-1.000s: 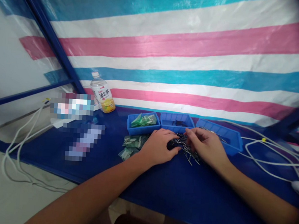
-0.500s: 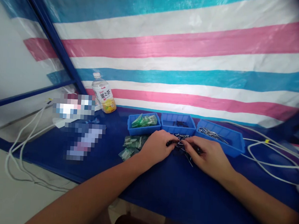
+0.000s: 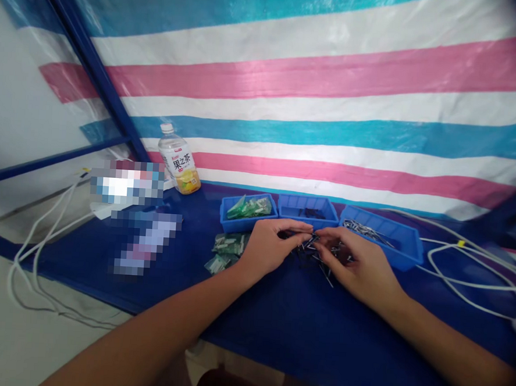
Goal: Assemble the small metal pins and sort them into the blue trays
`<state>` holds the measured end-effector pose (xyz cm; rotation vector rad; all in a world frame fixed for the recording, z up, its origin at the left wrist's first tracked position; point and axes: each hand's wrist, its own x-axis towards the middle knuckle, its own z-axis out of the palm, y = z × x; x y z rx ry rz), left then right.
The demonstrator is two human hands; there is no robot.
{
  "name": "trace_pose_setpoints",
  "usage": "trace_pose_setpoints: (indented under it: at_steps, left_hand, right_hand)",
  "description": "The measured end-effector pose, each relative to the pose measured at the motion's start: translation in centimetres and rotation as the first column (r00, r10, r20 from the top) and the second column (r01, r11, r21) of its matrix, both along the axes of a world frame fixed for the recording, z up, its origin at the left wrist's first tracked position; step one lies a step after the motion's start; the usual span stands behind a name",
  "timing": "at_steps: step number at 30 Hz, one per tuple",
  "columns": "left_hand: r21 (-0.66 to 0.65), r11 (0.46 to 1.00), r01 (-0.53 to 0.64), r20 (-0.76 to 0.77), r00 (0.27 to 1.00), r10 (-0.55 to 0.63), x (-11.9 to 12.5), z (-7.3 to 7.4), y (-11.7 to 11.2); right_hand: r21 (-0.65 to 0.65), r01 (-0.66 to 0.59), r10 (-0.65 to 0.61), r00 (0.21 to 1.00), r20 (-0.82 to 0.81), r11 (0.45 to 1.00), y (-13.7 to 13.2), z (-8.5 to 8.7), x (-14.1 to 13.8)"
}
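Observation:
My left hand point(image 3: 270, 247) and my right hand point(image 3: 356, 260) meet above a loose heap of small metal-legged parts point(image 3: 318, 254) on the blue tabletop point(image 3: 276, 316). A small dark lump shows at the left fingertips and seems held there. The right fingertips pinch into the heap, but what they grip is hidden. Behind my hands stand several blue plastic bins: left point(image 3: 248, 213) with green packets, middle point(image 3: 308, 210) with dark pieces, and right point(image 3: 381, 238) with metal pieces. Green-tinted plastic packets point(image 3: 229, 250) lie left of my left hand.
A fruit tea bottle point(image 3: 179, 161) stands at the back left, next to blurred packaging point(image 3: 127, 183) and a blurred item point(image 3: 145, 244). White cables point(image 3: 467, 275) lie at the right. A striped tarp point(image 3: 317, 86) hangs behind the table.
My hands have drawn closer above the heap, and the left fingers have lifted. The dark lump has moved up and left with them. The heap looks more spread out than a second ago.

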<state>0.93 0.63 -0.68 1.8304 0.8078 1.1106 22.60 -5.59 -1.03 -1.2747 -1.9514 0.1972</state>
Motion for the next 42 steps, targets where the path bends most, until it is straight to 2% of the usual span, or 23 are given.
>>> trace_pose_setpoints:
  at_steps: [5,10,16,20,23,27,30,33,38,42]
  left_hand:
    - [-0.113,0.985,0.134,0.141,0.983,-0.117,0.5,-0.6,-0.3]
    - [-0.183,0.973,0.14,0.209,0.973,-0.101,0.8,-0.4,-0.6]
    - [-0.215,0.971,0.108,0.264,0.963,-0.048,1.3,-0.3,-1.1]
    - [-0.192,0.976,0.098,0.227,0.972,-0.053,1.6,-0.4,-1.3]
    - [-0.095,0.993,0.064,0.173,0.984,-0.047,1.6,-0.3,-1.4]
    - [0.088,0.996,-0.016,0.043,0.999,0.012,1.3,0.1,-1.4]
    - [0.148,0.988,-0.049,-0.092,0.994,0.063,1.1,0.4,-1.4]
    - [0.114,0.992,-0.047,-0.131,0.989,0.062,1.0,0.3,-1.5]
    - [0.003,1.0,0.022,-0.038,0.999,-0.022,1.1,-0.2,-1.4]
    - [0.009,1.0,0.0,-0.025,1.0,0.001,1.0,-0.2,-1.2]
  right_hand:
    - [0.036,0.005,-0.004,1.0,-0.017,0.999,-0.2,0.2,-0.2]
    - [0.025,0.025,-0.025,0.999,-0.033,0.999,-0.2,0.1,-0.4]
    - [-0.067,0.082,-0.093,0.976,-0.196,0.994,-0.1,-0.2,-0.8]
    - [-0.123,0.106,-0.134,0.959,-0.249,0.987,0.1,-0.4,-0.9]
    - [-0.129,0.089,-0.12,0.959,-0.258,0.988,0.2,-0.3,-0.8]
    - [-0.049,0.07,-0.077,0.983,-0.166,0.996,0.3,-0.1,-0.5]
    - [-0.009,0.113,-0.113,0.988,-0.105,0.994,0.2,0.1,-0.4]
    - [0.002,0.133,-0.132,0.987,-0.087,0.991,0.2,0.2,-0.2]
    - [0.019,0.04,-0.039,0.995,-0.092,0.999,0.3,0.2,-0.1]
    - [0.012,0.019,-0.018,0.997,-0.077,1.0,0.4,0.0,0.0]
